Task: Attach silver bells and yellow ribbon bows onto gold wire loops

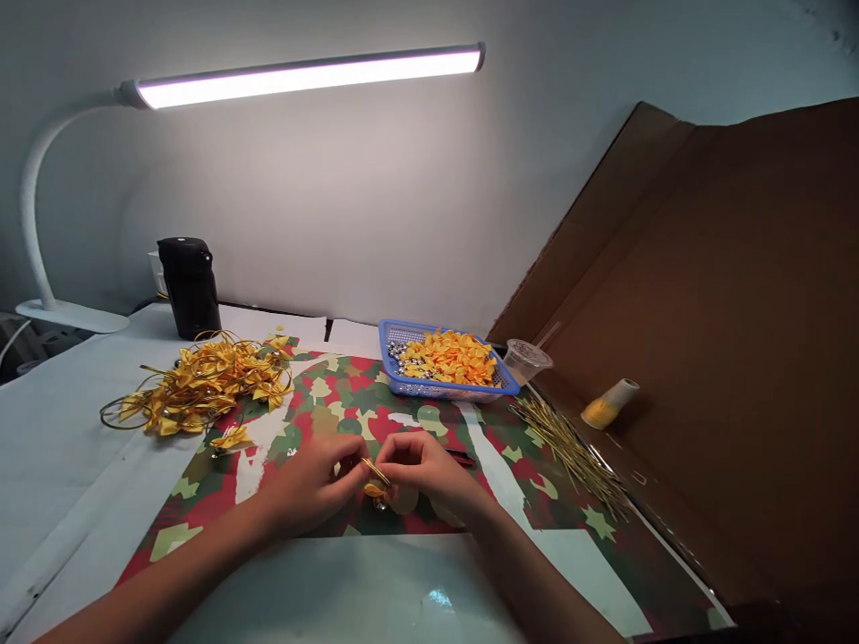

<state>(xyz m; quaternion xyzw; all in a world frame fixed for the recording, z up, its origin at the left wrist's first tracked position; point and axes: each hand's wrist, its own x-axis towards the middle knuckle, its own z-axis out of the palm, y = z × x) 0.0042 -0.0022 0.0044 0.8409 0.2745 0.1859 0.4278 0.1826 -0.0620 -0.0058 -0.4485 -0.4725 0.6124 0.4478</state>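
Over the near middle of the table, left hand and right hand pinch gold wire; probably light, springy, best held clear of the yellow bow.

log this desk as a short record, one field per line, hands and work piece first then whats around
left hand: left hand pinches a gold wire
right hand: right hand, fingertips at the same wire
work piece: the wire, with a yellow ribbon piece and a shiny silver ball just below
basket: blue basket behind the hands, holding orange-yellow pieces and silver balls
left side: heap of yellow ribbon and looped wire
right side: bundle of straight gold wires
light: desk lamp, on
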